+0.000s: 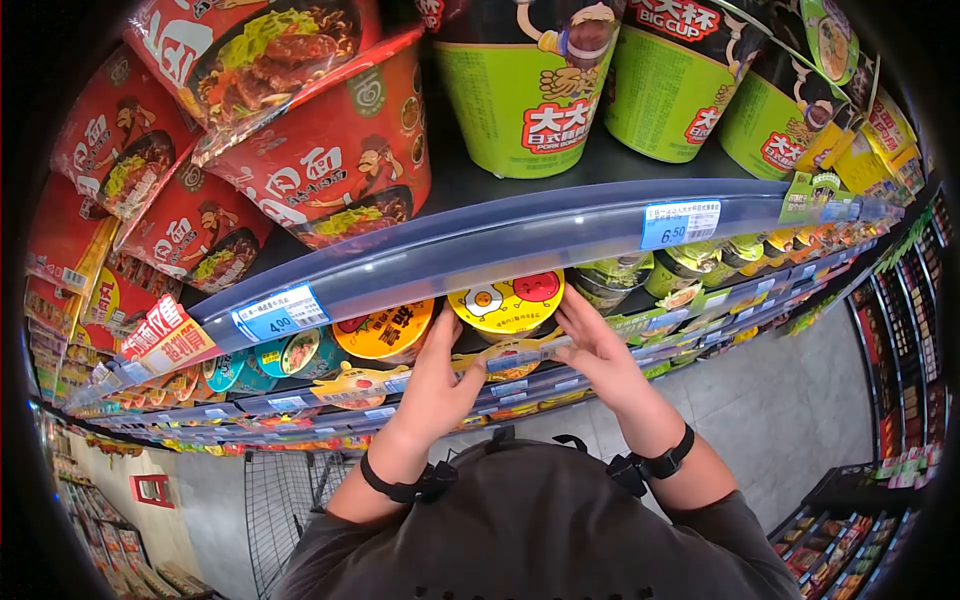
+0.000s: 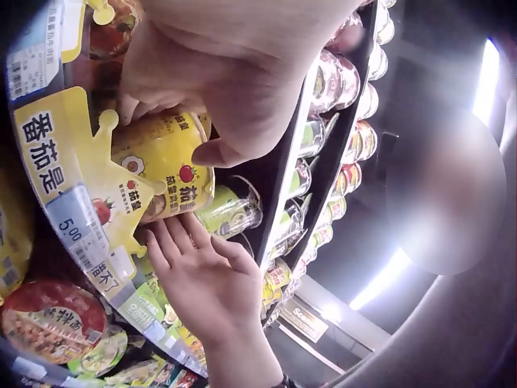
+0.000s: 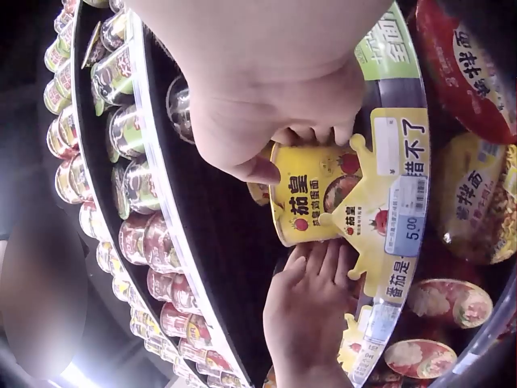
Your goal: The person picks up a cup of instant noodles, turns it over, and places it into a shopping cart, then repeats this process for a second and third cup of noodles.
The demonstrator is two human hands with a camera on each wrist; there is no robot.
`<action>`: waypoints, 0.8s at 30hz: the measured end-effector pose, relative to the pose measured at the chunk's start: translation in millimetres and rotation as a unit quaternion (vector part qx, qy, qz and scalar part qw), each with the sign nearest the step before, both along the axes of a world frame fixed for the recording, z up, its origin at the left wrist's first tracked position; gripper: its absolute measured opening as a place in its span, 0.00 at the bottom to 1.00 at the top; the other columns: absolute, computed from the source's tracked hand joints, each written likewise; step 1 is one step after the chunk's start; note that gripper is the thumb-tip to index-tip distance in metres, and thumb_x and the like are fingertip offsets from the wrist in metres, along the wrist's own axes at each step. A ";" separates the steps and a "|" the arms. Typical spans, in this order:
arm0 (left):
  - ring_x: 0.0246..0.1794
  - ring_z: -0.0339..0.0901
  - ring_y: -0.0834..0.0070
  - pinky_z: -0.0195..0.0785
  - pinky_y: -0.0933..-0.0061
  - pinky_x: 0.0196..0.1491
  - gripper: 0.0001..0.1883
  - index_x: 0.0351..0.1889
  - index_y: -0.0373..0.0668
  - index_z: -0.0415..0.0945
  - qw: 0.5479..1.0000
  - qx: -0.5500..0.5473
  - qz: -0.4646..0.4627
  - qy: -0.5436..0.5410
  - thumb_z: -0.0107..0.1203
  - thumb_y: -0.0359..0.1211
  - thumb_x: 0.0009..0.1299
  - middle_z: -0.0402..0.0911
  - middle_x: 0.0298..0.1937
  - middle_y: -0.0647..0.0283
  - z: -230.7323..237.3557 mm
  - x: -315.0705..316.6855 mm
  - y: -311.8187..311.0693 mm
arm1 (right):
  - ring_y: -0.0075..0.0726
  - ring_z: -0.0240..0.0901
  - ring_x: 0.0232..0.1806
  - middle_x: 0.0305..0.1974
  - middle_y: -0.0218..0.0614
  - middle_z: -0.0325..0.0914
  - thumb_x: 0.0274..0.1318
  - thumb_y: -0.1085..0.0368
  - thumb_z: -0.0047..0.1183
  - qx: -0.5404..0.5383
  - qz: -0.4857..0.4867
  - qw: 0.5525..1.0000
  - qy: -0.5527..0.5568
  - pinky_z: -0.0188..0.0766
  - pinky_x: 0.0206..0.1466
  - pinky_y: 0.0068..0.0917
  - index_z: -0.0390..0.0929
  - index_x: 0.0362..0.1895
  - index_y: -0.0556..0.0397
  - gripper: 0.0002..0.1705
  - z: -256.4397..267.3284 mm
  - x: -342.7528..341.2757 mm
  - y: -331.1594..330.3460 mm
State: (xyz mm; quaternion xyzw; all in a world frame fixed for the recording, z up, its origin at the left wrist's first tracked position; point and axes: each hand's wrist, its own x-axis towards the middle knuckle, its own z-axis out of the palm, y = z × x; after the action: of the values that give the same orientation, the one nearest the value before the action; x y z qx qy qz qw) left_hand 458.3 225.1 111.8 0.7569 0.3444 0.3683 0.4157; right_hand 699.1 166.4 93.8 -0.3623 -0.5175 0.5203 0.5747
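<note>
A yellow instant noodle cup point(image 1: 506, 304), its lid printed with a cartoon egg and tomato, is on the shelf below the large cups. My left hand point(image 1: 440, 376) touches one side of it and my right hand point(image 1: 606, 362) the other. In the left wrist view, the straight fingers of the right hand point(image 2: 212, 289) rest along the cup's side point(image 2: 179, 153). From the right wrist view, the left hand point(image 3: 305, 305) has its fingers extended against the opposite side of the cup point(image 3: 311, 190). A crown-shaped yellow sign point(image 2: 77, 166) covers part of its front.
An orange-lidded noodle cup point(image 1: 384, 330) sits left of it, and a green cup point(image 1: 606, 278) to its right. Above, the upper shelf's edge point(image 1: 480, 232) overhangs, bearing red tubs point(image 1: 330, 150) and large green cups point(image 1: 530, 105). A wire cart point(image 1: 285, 505) stands behind at the left.
</note>
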 end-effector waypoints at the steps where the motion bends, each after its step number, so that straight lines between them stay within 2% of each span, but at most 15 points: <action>1: 0.78 0.59 0.51 0.52 0.58 0.78 0.41 0.78 0.27 0.47 1.000 0.001 -0.007 -0.002 0.54 0.22 0.68 0.60 0.74 0.39 0.6 -0.3 -1.2 | 0.40 0.36 0.84 0.83 0.43 0.41 0.60 0.82 0.48 0.008 -0.004 1.000 0.007 0.34 0.84 0.45 0.41 0.82 0.58 0.49 -0.9 0.5 0.6; 8: 0.80 0.56 0.51 0.49 0.57 0.79 0.42 0.79 0.26 0.43 0.998 0.059 -0.007 -0.010 0.53 0.21 0.68 0.58 0.76 0.38 7.9 -1.0 -11.2 | 0.43 0.31 0.85 0.83 0.45 0.37 0.56 0.83 0.45 0.061 0.030 0.997 0.042 0.29 0.85 0.45 0.39 0.82 0.58 0.51 14.2 -3.0 -6.9; 10: 0.82 0.53 0.53 0.45 0.58 0.79 0.43 0.80 0.28 0.42 0.995 0.073 -0.020 -0.058 0.52 0.20 0.68 0.57 0.77 0.40 6.7 -0.4 -15.2 | 0.45 0.28 0.86 0.84 0.46 0.35 0.54 0.83 0.45 0.105 0.035 0.993 0.052 0.26 0.85 0.44 0.38 0.82 0.58 0.52 16.0 -4.6 -11.3; 13: 0.82 0.52 0.55 0.42 0.58 0.80 0.45 0.81 0.29 0.40 0.990 0.060 -0.036 -0.123 0.51 0.20 0.67 0.55 0.79 0.43 1.8 -0.1 -23.5 | 0.45 0.27 0.86 0.84 0.46 0.35 0.54 0.81 0.46 0.103 0.048 0.990 0.079 0.25 0.85 0.44 0.38 0.82 0.58 0.52 15.9 -4.8 -24.7; 16: 0.82 0.52 0.56 0.41 0.57 0.80 0.46 0.82 0.31 0.37 0.981 0.046 -0.042 -0.183 0.51 0.20 0.68 0.53 0.80 0.45 -6.1 -0.5 -39.4 | 0.46 0.28 0.86 0.83 0.47 0.36 0.52 0.79 0.48 0.111 0.058 0.987 0.096 0.26 0.85 0.45 0.38 0.82 0.57 0.53 14.7 -4.5 -43.3; 18: 0.82 0.51 0.56 0.44 0.57 0.80 0.46 0.82 0.32 0.37 0.980 0.051 -0.047 -0.186 0.51 0.20 0.68 0.52 0.80 0.46 -10.9 -5.5 -53.8 | 0.47 0.28 0.86 0.83 0.47 0.36 0.52 0.78 0.49 0.112 0.066 0.986 0.106 0.27 0.85 0.46 0.38 0.82 0.56 0.54 12.6 -7.2 -59.5; 20: 0.83 0.49 0.55 0.48 0.56 0.79 0.46 0.81 0.32 0.37 0.978 0.062 -0.062 -0.189 0.51 0.20 0.68 0.51 0.81 0.46 -16.8 -10.4 -68.7 | 0.50 0.40 0.83 0.80 0.48 0.45 0.48 0.69 0.56 0.103 0.029 0.986 0.129 0.36 0.83 0.48 0.43 0.80 0.56 0.55 9.8 -11.9 -79.4; 21: 0.83 0.48 0.55 0.51 0.56 0.78 0.45 0.81 0.33 0.39 0.976 0.089 -0.056 -0.192 0.50 0.21 0.67 0.52 0.80 0.44 -22.8 -11.3 -77.7 | 0.48 0.43 0.82 0.79 0.47 0.47 0.48 0.68 0.57 0.101 0.027 0.985 0.138 0.40 0.81 0.48 0.44 0.80 0.55 0.55 9.5 -13.0 -89.7; 22: 0.83 0.48 0.55 0.51 0.56 0.78 0.45 0.81 0.33 0.39 0.976 0.090 -0.053 -0.192 0.50 0.21 0.67 0.52 0.80 0.44 -25.8 -15.4 -87.1 | 0.48 0.43 0.82 0.79 0.47 0.47 0.48 0.68 0.57 0.100 0.030 0.985 0.139 0.40 0.81 0.48 0.44 0.80 0.55 0.55 8.2 -12.7 -99.8; 24: 0.82 0.49 0.54 0.49 0.55 0.79 0.45 0.81 0.33 0.40 0.985 0.138 -0.041 -0.097 0.51 0.22 0.66 0.52 0.80 0.43 -26.2 -23.4 -107.7 | 0.48 0.44 0.82 0.79 0.46 0.48 0.47 0.68 0.57 0.088 0.039 0.982 0.163 0.41 0.81 0.48 0.45 0.79 0.55 0.54 2.9 -10.7 -120.6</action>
State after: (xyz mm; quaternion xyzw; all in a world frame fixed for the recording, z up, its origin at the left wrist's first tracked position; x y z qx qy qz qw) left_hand 435.0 117.4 85.6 0.7811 0.2165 0.4668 0.3537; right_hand 688.4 45.9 96.7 -0.1999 -0.4740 0.5471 0.6604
